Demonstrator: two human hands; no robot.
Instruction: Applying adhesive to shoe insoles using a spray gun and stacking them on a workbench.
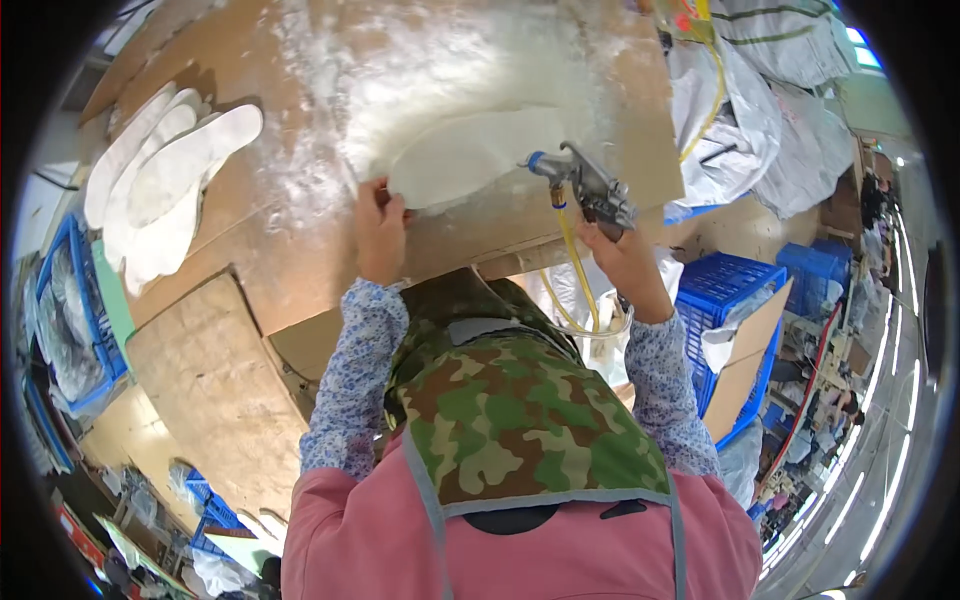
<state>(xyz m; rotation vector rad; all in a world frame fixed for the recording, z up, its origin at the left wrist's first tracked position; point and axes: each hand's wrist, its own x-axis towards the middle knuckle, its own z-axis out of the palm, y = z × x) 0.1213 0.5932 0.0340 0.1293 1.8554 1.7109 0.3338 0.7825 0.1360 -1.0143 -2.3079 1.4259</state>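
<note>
My right hand (632, 265) is closed round the grip of a spray gun (590, 188), a metal one with a blue ring at its nozzle and a yellow hose (569, 245) hanging below. The nozzle points left, over a white insole (465, 155) lying on a cardboard-covered surface (230, 240). At the insole's left end, my left hand (383, 235) pinches the edge between thumb and fingers. Pale residue coats the cardboard around the insole, and its far outline blends into that white patch. To the left lies a fanned pile of white insoles (165, 165).
Blue plastic crates (725, 285) stand at the right, one with a cardboard piece (748, 365) leaning on it. White sacks (740, 130) fill the far right. A blue crate of clear plastic bags (72, 310) is at the left. Another brown board (215, 385) lies nearer, lower left.
</note>
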